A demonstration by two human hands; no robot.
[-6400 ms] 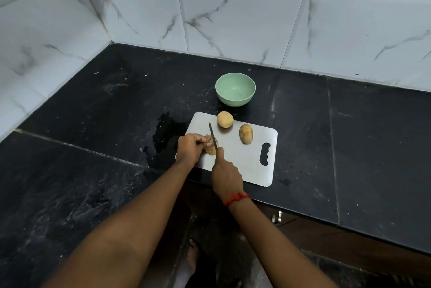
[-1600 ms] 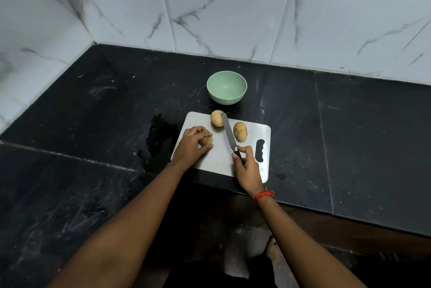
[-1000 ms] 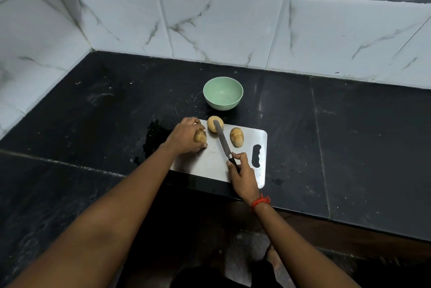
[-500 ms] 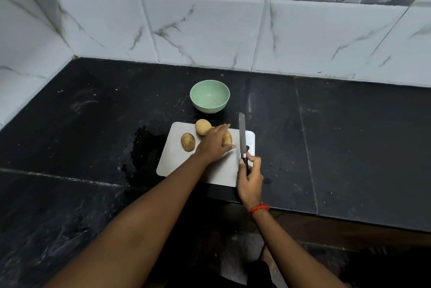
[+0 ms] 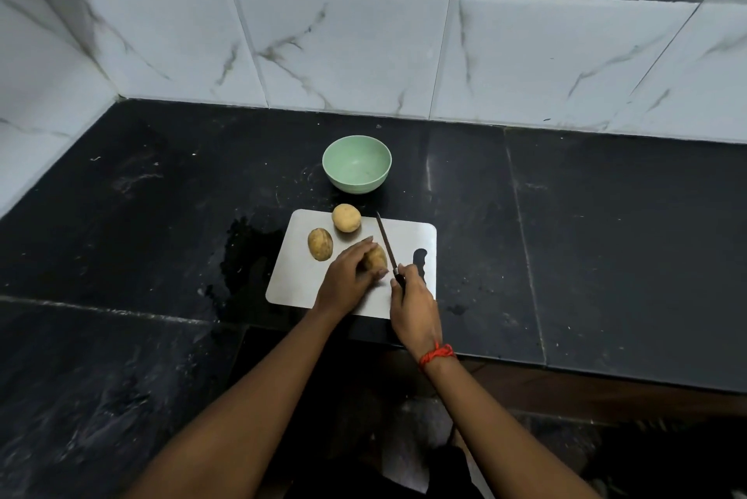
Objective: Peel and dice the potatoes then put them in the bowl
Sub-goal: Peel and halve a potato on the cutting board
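on the pale cutting board (image 5: 410,235), which lies on a black stone counter (image 5: 606,239), the person's left hand (image 5: 345,278) curls over a brown-skinned potato (image 5: 376,258), fingers across its top, holding it down against the board. the right hand (image 5: 413,306) is wrapped around the dark handle of a knife (image 5: 386,241), whose narrow blade points away from the person and runs just beside the right of the held potato; whether the edge touches it cannot be told. a red thread (image 5: 437,355) circles the right wrist. two more potatoes lie on the far left part of the board: a longish potato (image 5: 320,244) just left of the left hand, and a round pale potato (image 5: 346,218) at the board's far edge. beyond the board and apart from it stands a light green bowl (image 5: 356,186), its pale inside showing. a wet-looking dark patch (image 5: 242,252) spreads on the counter left of the board, and marbled white tiles (image 5: 343,49) rise behind the counter.
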